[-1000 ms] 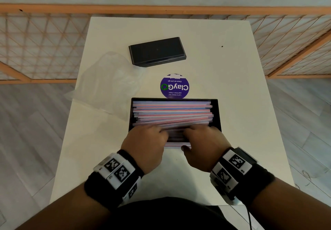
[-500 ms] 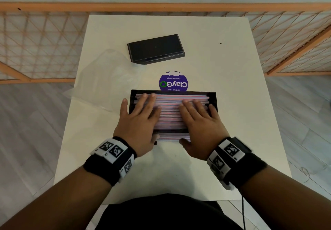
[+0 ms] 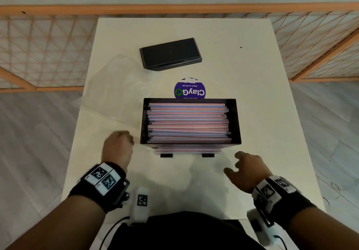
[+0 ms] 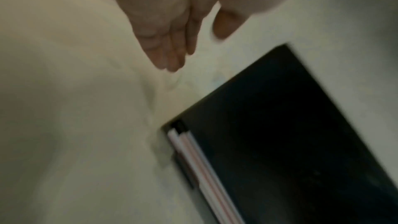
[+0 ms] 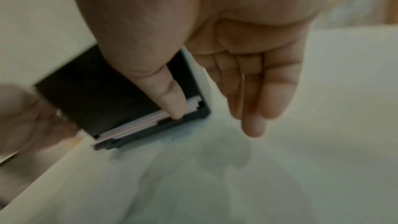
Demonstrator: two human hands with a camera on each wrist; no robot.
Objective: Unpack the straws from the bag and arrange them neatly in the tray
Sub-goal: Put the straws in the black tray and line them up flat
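The black tray (image 3: 236,122) stands mid-table, filled with pink and blue striped straws (image 3: 187,123) lying left to right in a flat stack. A few straws show through its near front slot. My left hand (image 3: 120,142) hovers just left of the tray's near-left corner, empty, fingers relaxed; the left wrist view shows the left hand (image 4: 170,52) above the table beside the tray (image 4: 280,117). My right hand (image 3: 240,164) sits off the near-right corner, empty with loose fingers. In the right wrist view the right hand (image 5: 247,83) is near the tray (image 5: 92,91).
The empty clear plastic bag (image 3: 116,86) lies crumpled on the table to the tray's left rear. A black lid or box (image 3: 171,54) lies farther back. A round purple sticker (image 3: 190,90) sits just behind the tray. Orange lattice fencing borders the white table (image 3: 252,94).
Both hands were pressing flat on the straws in the tray; they have lifted off and pulled back toward me, left hand to the tray's left, right hand to its near right.
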